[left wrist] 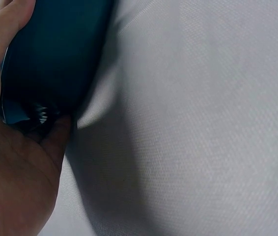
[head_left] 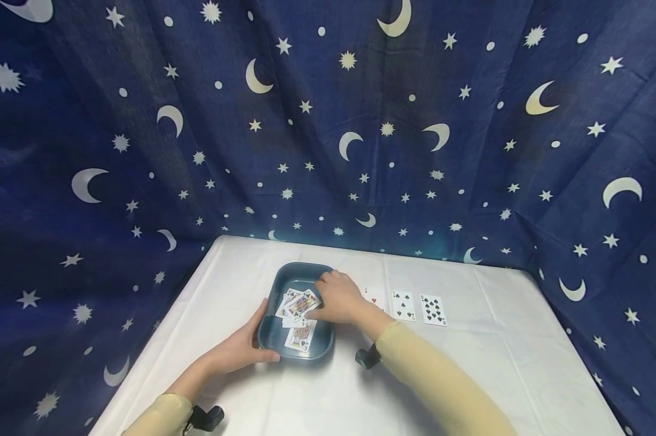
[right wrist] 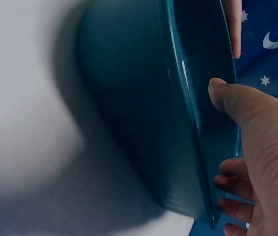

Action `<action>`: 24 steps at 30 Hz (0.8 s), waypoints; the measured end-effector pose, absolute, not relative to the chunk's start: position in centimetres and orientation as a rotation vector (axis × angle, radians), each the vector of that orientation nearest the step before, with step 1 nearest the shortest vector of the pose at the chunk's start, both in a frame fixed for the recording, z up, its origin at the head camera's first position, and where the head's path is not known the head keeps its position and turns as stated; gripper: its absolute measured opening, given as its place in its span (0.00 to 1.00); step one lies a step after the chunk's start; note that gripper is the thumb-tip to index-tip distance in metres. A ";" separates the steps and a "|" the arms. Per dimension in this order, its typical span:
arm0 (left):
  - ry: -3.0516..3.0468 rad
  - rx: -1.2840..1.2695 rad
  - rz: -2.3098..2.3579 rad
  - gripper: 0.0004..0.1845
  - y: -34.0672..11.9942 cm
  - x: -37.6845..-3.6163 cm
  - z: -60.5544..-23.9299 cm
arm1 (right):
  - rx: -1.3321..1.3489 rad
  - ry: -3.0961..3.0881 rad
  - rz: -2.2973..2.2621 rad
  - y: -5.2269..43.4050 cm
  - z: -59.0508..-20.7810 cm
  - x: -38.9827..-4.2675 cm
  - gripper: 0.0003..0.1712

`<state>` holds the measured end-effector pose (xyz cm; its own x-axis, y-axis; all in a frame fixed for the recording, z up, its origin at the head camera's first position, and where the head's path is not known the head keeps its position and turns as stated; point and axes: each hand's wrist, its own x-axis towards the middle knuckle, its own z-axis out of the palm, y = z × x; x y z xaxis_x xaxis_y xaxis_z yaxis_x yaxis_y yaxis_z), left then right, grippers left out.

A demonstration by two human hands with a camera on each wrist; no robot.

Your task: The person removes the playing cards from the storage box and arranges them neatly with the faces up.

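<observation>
A teal plastic bin [head_left: 297, 360] stands on the table with several playing cards [head_left: 301, 303] lying face up inside, some of them face cards. My left hand [head_left: 240, 345] holds the bin's near left corner, thumb along the front and fingers along the left wall. Over the right rim is my right hand [head_left: 338, 298]. Its thumb reaches inside beside the cards, and the other fingers are loosely bent near the rim. No card shows between them in the right wrist view [right wrist: 271, 147], where thumb and fingers stand apart.
To the right of the bin lie an ace of hearts [head_left: 374, 299], partly covered by the right hand, a black five [head_left: 403, 306] and a black ten [head_left: 434, 310], face up in a row. A white cloth [head_left: 502, 375] covers the table. Behind hangs a dark blue curtain [head_left: 317, 121].
</observation>
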<state>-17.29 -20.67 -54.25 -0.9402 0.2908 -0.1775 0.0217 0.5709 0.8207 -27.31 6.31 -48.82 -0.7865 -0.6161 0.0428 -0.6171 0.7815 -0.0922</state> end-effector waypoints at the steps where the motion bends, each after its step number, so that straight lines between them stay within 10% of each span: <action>1: 2.510 0.262 1.305 0.71 -20.7 -17.3 -54.2 | 1.017 -2.961 0.138 5.9 -48.9 -27.3 0.43; 24: 2.489 0.305 1.327 0.71 -21.0 -17.3 -54.5 | 0.777 -3.148 -0.271 1.7 -50.8 -27.2 0.56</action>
<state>-17.34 -20.97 -54.46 -0.9315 0.3243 -0.1646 0.0440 0.5498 0.8342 -27.23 1.72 -50.84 -0.8800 -0.4515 -0.1478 -0.4701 0.8724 0.1342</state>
